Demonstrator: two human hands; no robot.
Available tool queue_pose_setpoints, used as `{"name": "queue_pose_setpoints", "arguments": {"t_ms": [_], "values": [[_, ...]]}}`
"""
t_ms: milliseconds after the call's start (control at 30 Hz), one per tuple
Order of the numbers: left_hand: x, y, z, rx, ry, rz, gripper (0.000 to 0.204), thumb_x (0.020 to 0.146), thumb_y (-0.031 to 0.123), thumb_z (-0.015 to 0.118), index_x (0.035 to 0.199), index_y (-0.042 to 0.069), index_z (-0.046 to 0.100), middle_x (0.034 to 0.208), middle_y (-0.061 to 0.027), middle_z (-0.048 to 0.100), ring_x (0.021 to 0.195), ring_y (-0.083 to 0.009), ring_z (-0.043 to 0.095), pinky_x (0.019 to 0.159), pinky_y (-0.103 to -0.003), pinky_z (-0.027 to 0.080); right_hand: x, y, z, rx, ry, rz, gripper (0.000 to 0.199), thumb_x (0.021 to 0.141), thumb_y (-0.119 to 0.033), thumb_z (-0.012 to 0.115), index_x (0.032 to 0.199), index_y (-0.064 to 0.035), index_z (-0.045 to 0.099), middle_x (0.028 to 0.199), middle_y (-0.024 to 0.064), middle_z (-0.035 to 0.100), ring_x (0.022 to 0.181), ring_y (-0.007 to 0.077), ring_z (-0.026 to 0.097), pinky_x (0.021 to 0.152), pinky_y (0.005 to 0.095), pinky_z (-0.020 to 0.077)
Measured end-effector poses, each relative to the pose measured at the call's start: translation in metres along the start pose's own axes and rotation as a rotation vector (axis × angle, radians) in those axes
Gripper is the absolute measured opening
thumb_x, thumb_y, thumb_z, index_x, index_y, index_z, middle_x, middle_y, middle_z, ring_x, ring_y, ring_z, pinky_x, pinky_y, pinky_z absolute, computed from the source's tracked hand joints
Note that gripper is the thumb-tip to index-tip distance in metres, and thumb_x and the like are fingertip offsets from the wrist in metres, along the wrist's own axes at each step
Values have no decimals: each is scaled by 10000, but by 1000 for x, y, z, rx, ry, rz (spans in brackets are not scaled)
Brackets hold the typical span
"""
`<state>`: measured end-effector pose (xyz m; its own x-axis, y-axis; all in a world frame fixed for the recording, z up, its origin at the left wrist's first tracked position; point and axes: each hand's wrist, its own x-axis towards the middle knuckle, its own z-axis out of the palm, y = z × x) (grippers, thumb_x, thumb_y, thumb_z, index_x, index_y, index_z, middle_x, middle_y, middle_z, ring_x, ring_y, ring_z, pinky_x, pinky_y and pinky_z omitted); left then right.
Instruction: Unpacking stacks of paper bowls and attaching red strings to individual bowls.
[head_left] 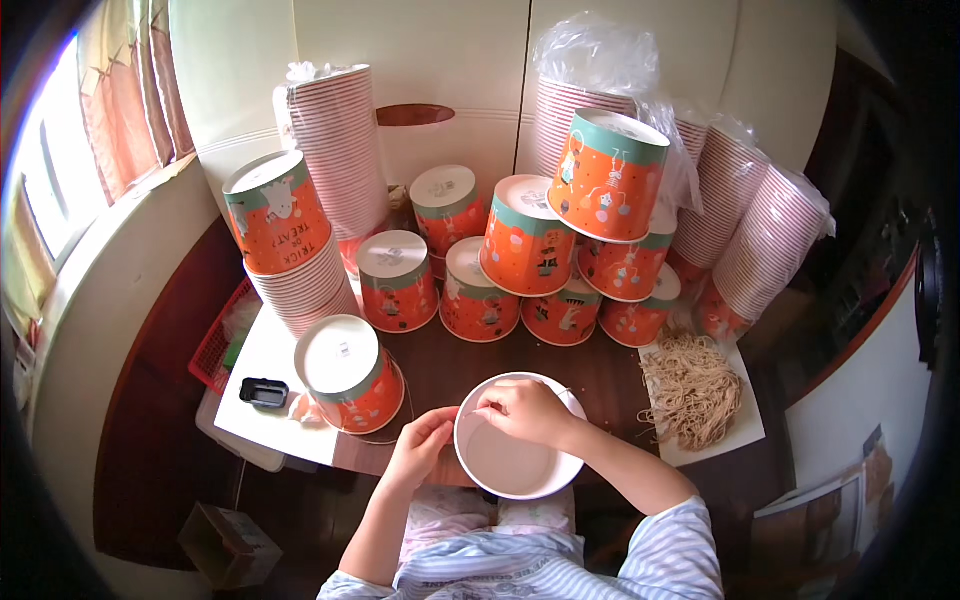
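The right hand [525,410] lies over the rim of a white paper bucket [515,465] at the bucket's 12 o'clock edge, fingers curled and pinched together at the rim. What the fingertips pinch is too small to make out; a thin pale sliver shows just beside the hand at 3 o'clock. The left hand [420,445] grips the outer wall of the same bucket at its 9 o'clock side, fingers closed against it, thumb toward the rim. The bucket's open mouth faces up; its outer print is hidden from this view, and its lower rim overlaps the person's lap.

The bucket sits at the near edge of a dark wooden table [450,365]. At 10 o'clock from it stands 1 inverted orange printed bucket [350,375], white base up. Beside that, at 9 o'clock, a small black tray [264,392] rests on a white board [270,350].

At 12 o'clock, a pile of inverted orange buckets [540,260] rises in tiers; the lower ones are partly hidden by the upper. At 2 o'clock, a heap of tan rubber bands [693,385] lies on a white sheet [745,430].

Tall nested stacks [335,150] stand at 11 o'clock, and plastic-wrapped stacks [730,220] lean at 1 o'clock, blurred by the wrap. A red basket [215,345] at 9 o'clock is mostly hidden below the board.
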<state>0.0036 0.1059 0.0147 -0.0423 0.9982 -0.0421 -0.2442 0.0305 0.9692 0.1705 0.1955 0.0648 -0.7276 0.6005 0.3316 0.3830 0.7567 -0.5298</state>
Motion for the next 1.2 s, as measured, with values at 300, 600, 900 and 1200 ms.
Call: {"name": "queue_pose_setpoints", "arguments": {"t_ms": [300,600,900,1200], "values": [[0,0,0,35,-20,23,241,874,26,451,1092,-52,519,999,-79,586,932,-119,533,824,-235,428,-2,-1,1,24,-21,16,98,731,-168,617,734,-70,618,660,73,604,600,220,590,548,329,463],[-1,1,2,138,-9,95,228,868,22,468,1076,-51,527,975,-77,596,903,-110,546,798,-221,439,-3,-1,3,24,-44,24,96,729,-154,603,711,-60,606,634,74,598,582,220,591,548,328,469],[2,7,3,521,110,255,202,776,-18,526,967,-4,592,853,-134,619,771,-207,626,673,-267,495,1,-1,3,33,-100,-2,109,739,-167,579,749,-65,614,708,78,610,647,233,600,582,339,473],[-7,13,8,708,31,281,114,749,25,546,847,-18,583,738,-116,597,662,-178,601,584,-274,476,8,19,-12,74,-298,-201,131,712,-166,570,801,-91,630,751,68,613,700,245,597,625,349,474]]}}
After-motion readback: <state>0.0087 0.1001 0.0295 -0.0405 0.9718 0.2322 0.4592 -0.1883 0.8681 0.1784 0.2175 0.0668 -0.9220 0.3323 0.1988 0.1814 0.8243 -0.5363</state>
